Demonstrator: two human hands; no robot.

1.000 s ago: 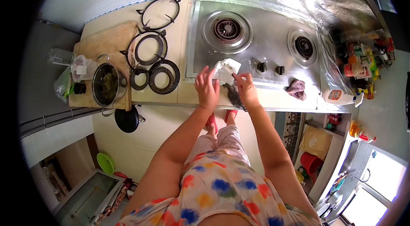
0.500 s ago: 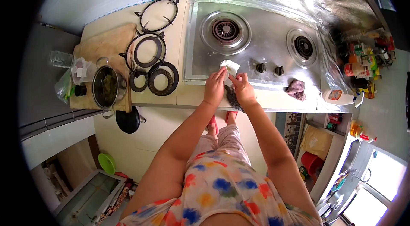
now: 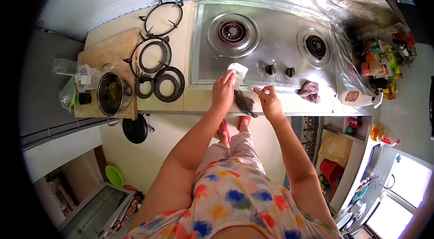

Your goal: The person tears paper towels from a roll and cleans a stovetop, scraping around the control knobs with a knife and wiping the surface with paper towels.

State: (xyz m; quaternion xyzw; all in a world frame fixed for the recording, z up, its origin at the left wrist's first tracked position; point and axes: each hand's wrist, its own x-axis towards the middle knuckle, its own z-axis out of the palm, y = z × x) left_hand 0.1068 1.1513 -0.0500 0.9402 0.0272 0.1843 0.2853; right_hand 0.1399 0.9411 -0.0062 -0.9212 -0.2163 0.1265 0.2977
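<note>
A crumpled white tissue (image 3: 238, 72) is held in my left hand (image 3: 223, 91), over the front edge of the steel stove (image 3: 208, 65). My right hand (image 3: 270, 102) is apart from it to the right, above the counter edge, with its fingers curled and the index finger pointing left; whether a small thing is pinched there I cannot make out. Between the hands a dark grey scouring mesh (image 3: 245, 103) lies on the counter. Two black knobs (image 3: 270, 69) stand on the stove. To their right lies a purple-brown cloth (image 3: 309, 92).
Black pan supports (image 3: 169, 84) and burner rings lie on the counter at left. Beyond them a steel pot (image 3: 123, 94) rests on a wooden board (image 3: 131, 40). A white spray bottle (image 3: 355, 98) lies at the right, near sauce bottles (image 3: 373, 69).
My right hand has come away from the tissue and moved right. My left hand has moved slightly left with the tissue. The whole view has shifted a little.
</note>
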